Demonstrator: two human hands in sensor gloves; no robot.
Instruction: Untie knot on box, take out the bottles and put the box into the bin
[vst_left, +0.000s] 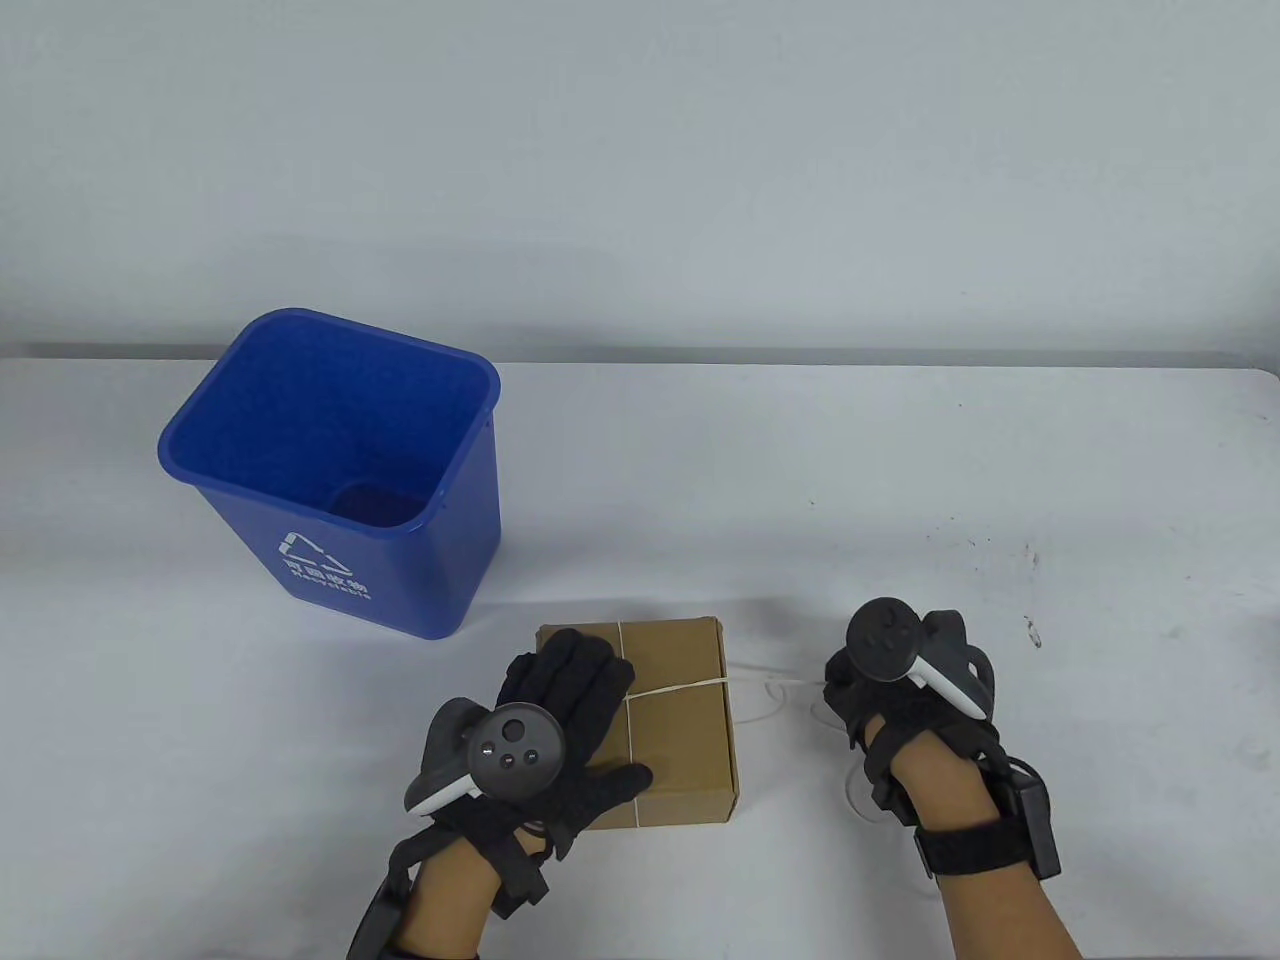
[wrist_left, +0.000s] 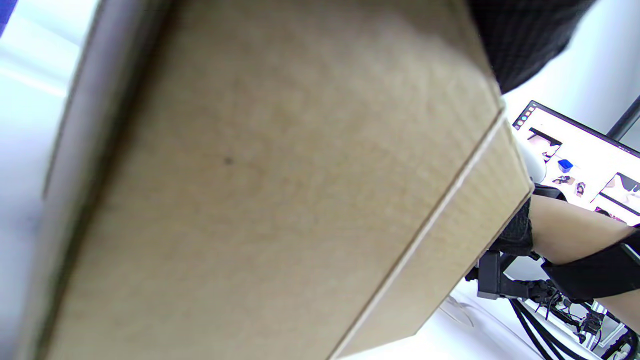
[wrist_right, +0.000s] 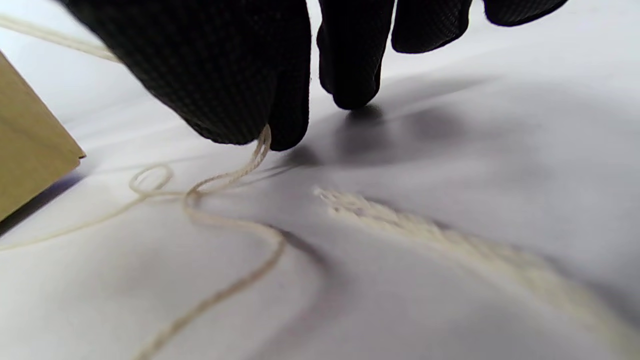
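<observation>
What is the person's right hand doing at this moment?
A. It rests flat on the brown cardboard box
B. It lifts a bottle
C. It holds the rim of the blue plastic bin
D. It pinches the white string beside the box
D: in the right wrist view the gloved fingers of the right hand pinch the thin white string, which trails over the table toward the brown cardboard box.

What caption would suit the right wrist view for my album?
Gloved right hand pinching a pale string that trails in loops over the white table, cardboard box corner at left.

Bin (vst_left: 440, 560) is bright blue with a white recycling logo, box (vst_left: 680, 730) is plain tan cardboard, string (wrist_right: 220, 220) is cream, gloves (vst_left: 575, 700) black, table (vst_left: 900, 480) white-ish.
</observation>
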